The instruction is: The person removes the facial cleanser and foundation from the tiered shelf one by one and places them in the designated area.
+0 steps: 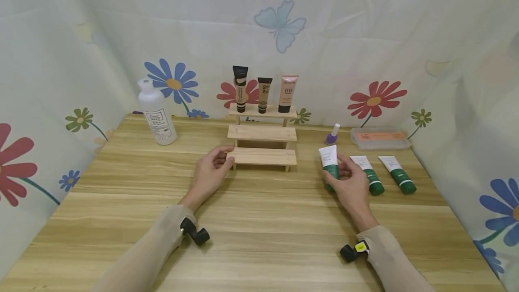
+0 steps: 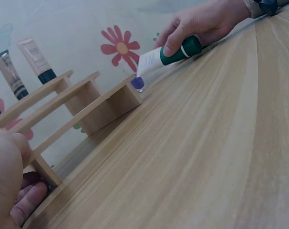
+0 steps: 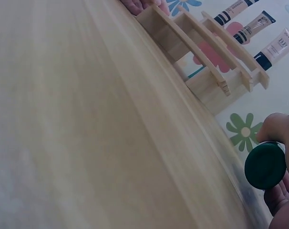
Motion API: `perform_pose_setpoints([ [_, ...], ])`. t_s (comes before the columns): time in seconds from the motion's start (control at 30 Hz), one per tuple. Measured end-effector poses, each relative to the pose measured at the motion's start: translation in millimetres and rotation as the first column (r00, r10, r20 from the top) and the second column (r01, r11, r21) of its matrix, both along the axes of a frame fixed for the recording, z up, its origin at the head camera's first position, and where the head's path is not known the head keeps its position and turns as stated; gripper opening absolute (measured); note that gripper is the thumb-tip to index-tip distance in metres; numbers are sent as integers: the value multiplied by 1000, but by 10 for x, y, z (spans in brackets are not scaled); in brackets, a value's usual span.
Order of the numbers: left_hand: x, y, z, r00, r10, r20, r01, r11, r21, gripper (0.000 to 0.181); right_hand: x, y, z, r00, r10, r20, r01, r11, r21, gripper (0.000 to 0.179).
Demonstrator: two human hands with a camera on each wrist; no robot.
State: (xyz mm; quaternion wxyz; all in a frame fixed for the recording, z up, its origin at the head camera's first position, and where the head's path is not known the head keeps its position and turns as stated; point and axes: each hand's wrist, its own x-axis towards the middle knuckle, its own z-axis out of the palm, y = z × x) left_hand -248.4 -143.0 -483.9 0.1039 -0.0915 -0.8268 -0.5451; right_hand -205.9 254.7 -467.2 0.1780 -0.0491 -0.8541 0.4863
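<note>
A three-step wooden stand [image 1: 261,156] is near the back of the table. My left hand [image 1: 208,175] grips the left end of its lowest step, thumb above and fingers curled beneath. In my right hand [image 1: 353,187] is a squeeze tube [image 1: 329,157], white at the flat end and green toward the cap. Thumb and fingers pinch it, cap downward; the right wrist view shows its round green cap [image 3: 265,165] end-on. Three cosmetic tubes stand along the top step: a black-topped one [image 1: 240,89], a smaller gold-brown one [image 1: 264,95] and a pink BB tube [image 1: 288,93].
Two similar green-and-white tubes [image 1: 368,175] [image 1: 398,175] lie right of my right hand. Behind it are a purple nail polish bottle [image 1: 331,139] and a clear plastic case [image 1: 381,139]. A white bottle [image 1: 157,114] stands at the back left. Flowered cloth [image 1: 324,57] hangs behind the table.
</note>
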Motion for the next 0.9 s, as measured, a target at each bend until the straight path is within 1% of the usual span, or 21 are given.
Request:
perform_pose_setpoints([
  [0.17,3,-6,-3,1000,0,-2,0,1000,0,32,1,7,-23,1000,3,1,-3,1000,2,65],
  [0.43,2,-1,7,1000,-11,-3,11,1000,21,32,-3,24,-53,1000,-11,-2,11,998,55,67],
  [0.53,4,6,20,1000,-7,-3,7,1000,20,31,-8,30,-72,1000,-16,-2,16,999,52,68],
  [0.67,10,13,35,1000,-1,-3,1,1000,14,32,-11,27,-77,1000,-29,-8,29,999,39,69],
  [0.9,6,16,26,1000,-1,3,1,1000,12,33,-17,24,-68,997,-73,-31,75,995,65,70],
])
